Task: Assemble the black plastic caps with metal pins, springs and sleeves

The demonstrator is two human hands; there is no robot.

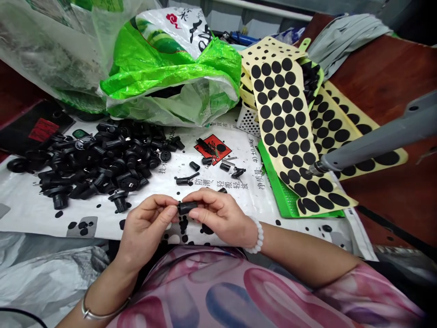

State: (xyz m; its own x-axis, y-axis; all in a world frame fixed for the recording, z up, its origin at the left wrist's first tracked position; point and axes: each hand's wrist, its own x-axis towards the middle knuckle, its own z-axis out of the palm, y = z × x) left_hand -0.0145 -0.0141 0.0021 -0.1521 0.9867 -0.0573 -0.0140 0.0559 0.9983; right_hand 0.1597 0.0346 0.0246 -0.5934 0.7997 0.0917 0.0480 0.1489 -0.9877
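Observation:
Between my two hands is a small black plastic cylinder (187, 208), held level above the near edge of the table. My left hand (147, 225) pinches its left end between thumb and fingertips. The thumb and fingers of my right hand (223, 215) close on its right end. Just beyond my hands lie a few short black tubes (194, 166), a black piece with a thin strip (187, 179) and small metal bits (229, 160). To the left spreads a large heap of black plastic parts with round flanges (119, 155).
Sheets of round black stickers (285, 109) lean over a green tray (283, 200) at the right. A grey metal tool arm (378, 134) reaches in above them. Green and white plastic bags (170, 77) stand at the back. White printed sheeting (218, 130) covers the table.

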